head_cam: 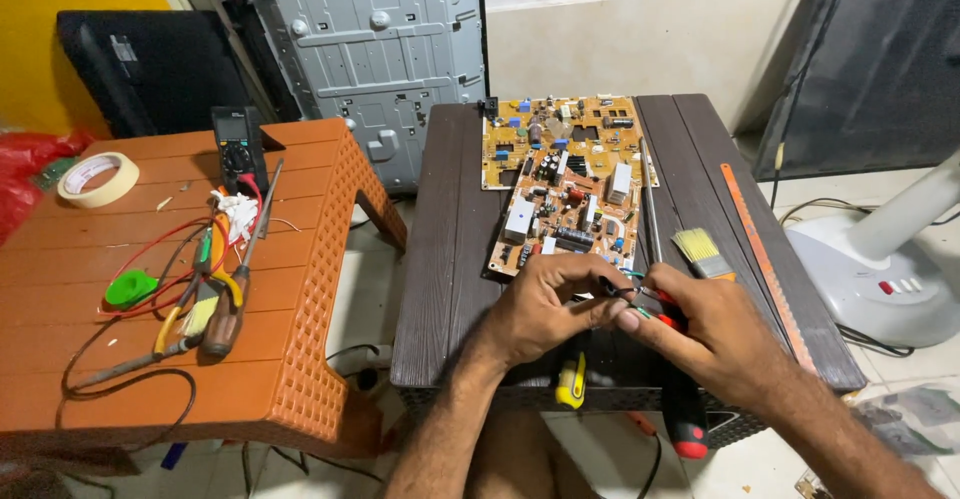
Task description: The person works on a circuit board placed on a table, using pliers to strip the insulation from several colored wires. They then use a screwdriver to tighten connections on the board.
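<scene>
My left hand and my right hand meet over the front of a dark wooden-look table. Both pinch a small bundle of thin coloured wires between the fingertips. My right hand also grips a red-and-black handled tool whose handle hangs past the table's front edge. Just beyond my hands lies a tan circuit board crowded with components. A yellow-handled tool rests at the table's edge under my left wrist.
A paintbrush, a long metal rod and an orange saw blade lie right of the board. The orange plastic table on the left holds a multimeter, tape roll, screwdriver, pliers and wires. A white fan base stands right.
</scene>
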